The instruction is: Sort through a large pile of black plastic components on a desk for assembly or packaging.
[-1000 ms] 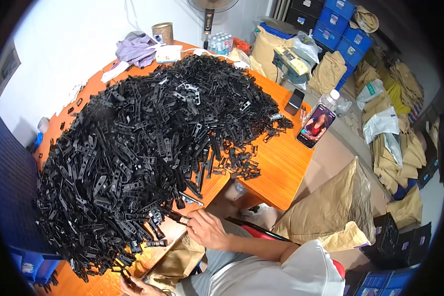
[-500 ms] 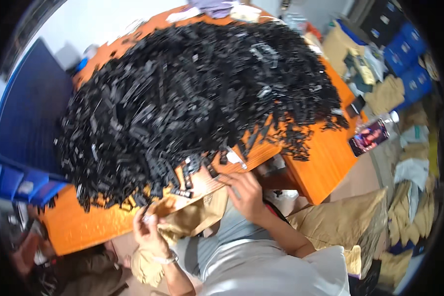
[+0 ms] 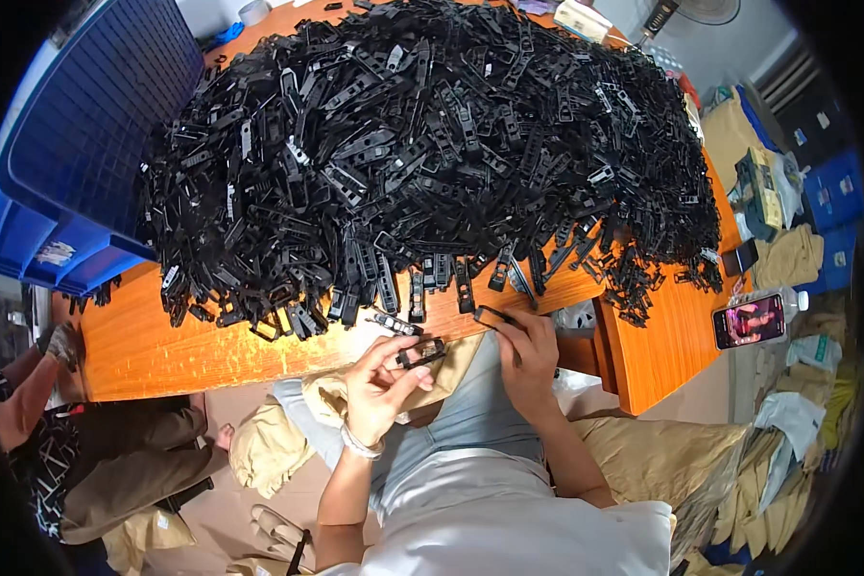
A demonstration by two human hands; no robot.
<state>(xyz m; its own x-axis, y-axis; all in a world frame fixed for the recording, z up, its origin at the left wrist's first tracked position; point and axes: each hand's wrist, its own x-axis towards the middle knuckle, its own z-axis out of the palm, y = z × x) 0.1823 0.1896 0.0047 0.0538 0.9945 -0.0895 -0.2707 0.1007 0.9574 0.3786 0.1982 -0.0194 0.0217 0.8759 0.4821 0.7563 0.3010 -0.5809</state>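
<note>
Across most of the orange tabletop (image 3: 163, 350) spreads a heap of black plastic clips (image 3: 432, 154), with a blue crate (image 3: 77, 163) at its left edge. Near the front edge, the left hand (image 3: 379, 384) pinches one clip (image 3: 420, 353); the right hand (image 3: 528, 350) grips another clip (image 3: 494, 315) at the edge.

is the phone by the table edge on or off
On. The phone lies at the right of the table with its screen lit, showing a colourful picture.
</note>
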